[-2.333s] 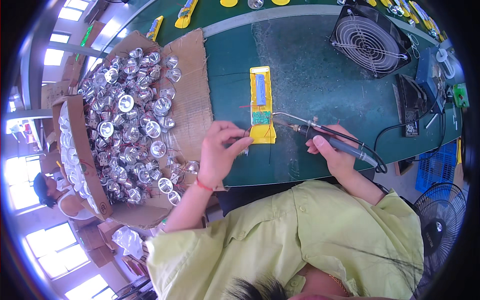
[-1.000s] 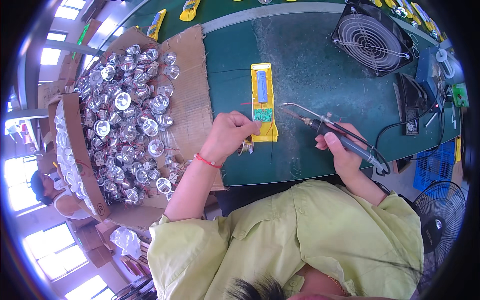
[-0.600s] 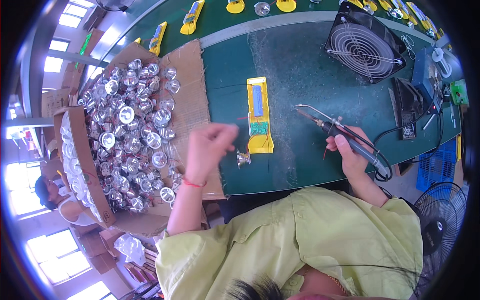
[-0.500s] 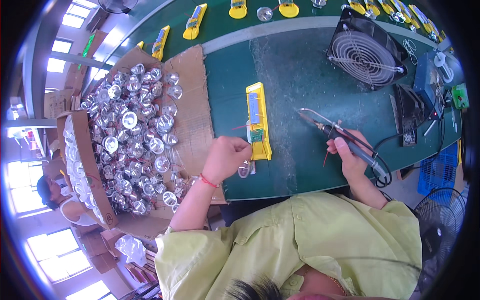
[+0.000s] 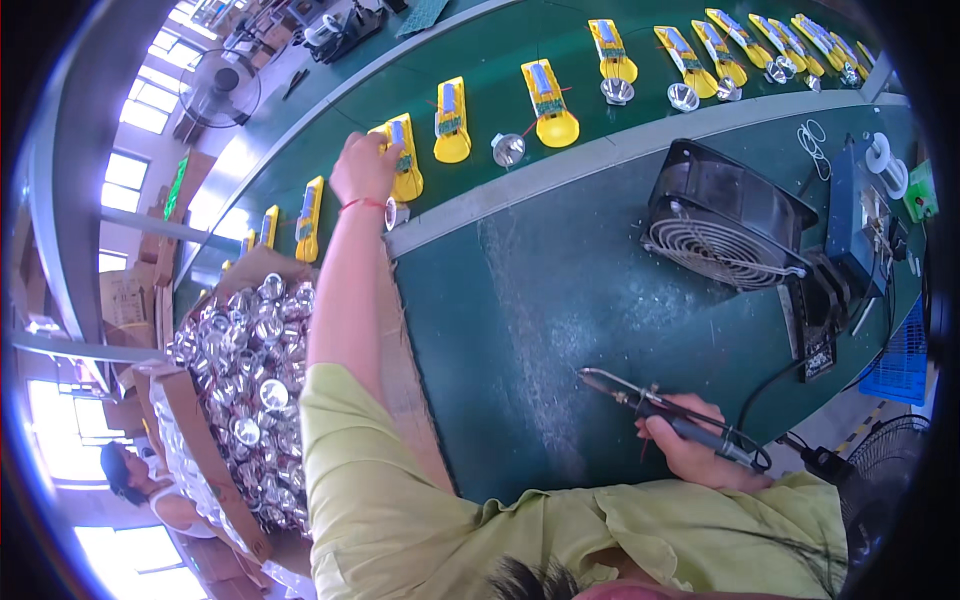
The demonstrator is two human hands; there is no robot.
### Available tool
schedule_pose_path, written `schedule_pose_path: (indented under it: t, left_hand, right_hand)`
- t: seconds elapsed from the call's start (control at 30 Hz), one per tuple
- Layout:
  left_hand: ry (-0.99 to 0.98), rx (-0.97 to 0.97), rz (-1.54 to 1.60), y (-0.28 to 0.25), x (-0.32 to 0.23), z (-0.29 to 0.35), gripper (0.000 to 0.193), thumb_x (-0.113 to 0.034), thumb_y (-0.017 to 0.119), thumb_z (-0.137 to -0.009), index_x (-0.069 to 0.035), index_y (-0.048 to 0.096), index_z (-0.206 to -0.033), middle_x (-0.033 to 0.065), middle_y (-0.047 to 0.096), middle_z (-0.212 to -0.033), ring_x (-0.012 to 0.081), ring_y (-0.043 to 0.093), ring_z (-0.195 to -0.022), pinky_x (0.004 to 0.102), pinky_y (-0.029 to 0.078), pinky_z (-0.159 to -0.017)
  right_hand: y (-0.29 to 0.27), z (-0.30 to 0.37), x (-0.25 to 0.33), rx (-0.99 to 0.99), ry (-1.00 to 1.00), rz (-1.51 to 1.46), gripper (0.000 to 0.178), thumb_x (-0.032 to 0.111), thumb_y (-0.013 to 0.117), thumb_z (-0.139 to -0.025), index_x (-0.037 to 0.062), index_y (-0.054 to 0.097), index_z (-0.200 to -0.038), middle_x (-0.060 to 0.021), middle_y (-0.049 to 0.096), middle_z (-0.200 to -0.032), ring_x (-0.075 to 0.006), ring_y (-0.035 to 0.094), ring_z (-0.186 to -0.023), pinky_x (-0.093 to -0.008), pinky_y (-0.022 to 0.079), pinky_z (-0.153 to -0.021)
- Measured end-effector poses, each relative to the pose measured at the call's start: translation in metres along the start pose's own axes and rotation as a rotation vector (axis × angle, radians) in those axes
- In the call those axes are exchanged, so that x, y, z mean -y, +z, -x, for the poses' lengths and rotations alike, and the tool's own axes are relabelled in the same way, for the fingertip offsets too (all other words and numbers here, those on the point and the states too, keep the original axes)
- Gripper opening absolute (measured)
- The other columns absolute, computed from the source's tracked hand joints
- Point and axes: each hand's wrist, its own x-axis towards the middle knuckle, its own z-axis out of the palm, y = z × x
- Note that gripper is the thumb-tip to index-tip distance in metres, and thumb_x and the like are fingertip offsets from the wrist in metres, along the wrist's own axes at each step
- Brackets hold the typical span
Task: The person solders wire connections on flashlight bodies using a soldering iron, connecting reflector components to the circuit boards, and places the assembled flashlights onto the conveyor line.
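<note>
My left hand (image 5: 362, 168) stretches to the far side of the bench, its fingers closed on the left edge of a yellow lamp housing (image 5: 406, 178). The housing carries a blue-grey battery and a green circuit board. Below it, near my wrist, is a silver reflector (image 5: 391, 213). In my right hand (image 5: 690, 445), low over the near bench, is a soldering iron (image 5: 690, 430) with a thin metal tube along it. Its tip points up and left, touching nothing I can see. A short red wire hangs below the right fingers.
A cardboard box of silver reflectors (image 5: 245, 400) stands at left. More yellow housings (image 5: 452, 120) line the far strip beyond a grey rail (image 5: 480, 208). At right are a black fan (image 5: 730, 215), a blue soldering station (image 5: 855, 215) and a solder spool (image 5: 885, 165). Another person (image 5: 165, 490) sits far left.
My left hand has moved from the near bench up to the far strip. The yellow housing has gone from the near bench; one is now at that hand. The view has shifted.
</note>
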Motion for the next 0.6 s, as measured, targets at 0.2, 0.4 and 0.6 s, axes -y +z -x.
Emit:
schedule_pose_path:
  t: [0.2, 0.4, 0.6]
  left_hand:
    - [-0.087, 0.176, -0.039, 0.033, -0.035, 0.000, 0.019, -0.027, 0.058, -0.077, -0.012, 0.070, -0.077, 0.0132, 0.066, -0.090, 0.0330, 0.063, -0.081, 0.0400, 0.050, -0.072]
    - [0.083, 0.126, 0.232, -0.062, -0.040, 0.189, 0.016, -0.020, 0.058, -0.074, -0.008, 0.067, -0.069, 0.0131, 0.063, -0.077, 0.0306, 0.062, -0.066, 0.0402, 0.050, -0.060]
    - [-0.055, 0.035, 0.302, -0.072, -0.060, 0.359, 0.014, -0.021, 0.066, -0.074, -0.008, 0.065, -0.069, 0.0063, 0.055, -0.066, 0.0271, 0.057, -0.059, 0.0376, 0.045, -0.051]
  right_hand:
    - [0.004, 0.004, -0.008, -0.019, -0.084, 0.039, 0.019, 0.007, 0.062, -0.082, -0.0021, 0.058, -0.098, -0.0094, 0.067, -0.076, -0.0122, 0.064, -0.062, -0.0246, 0.051, -0.056]
    - [0.010, -0.001, -0.025, -0.105, -0.244, -0.058, 0.019, 0.002, 0.059, -0.083, -0.0062, 0.055, -0.099, -0.0138, 0.065, -0.078, -0.0150, 0.063, -0.066, -0.0268, 0.052, -0.061]
    - [0.014, -0.002, -0.030, -0.196, -0.375, 0.019, 0.022, 0.010, 0.060, -0.085, -0.0063, 0.055, -0.100, -0.0147, 0.064, -0.078, -0.0141, 0.061, -0.062, -0.0236, 0.049, -0.056]
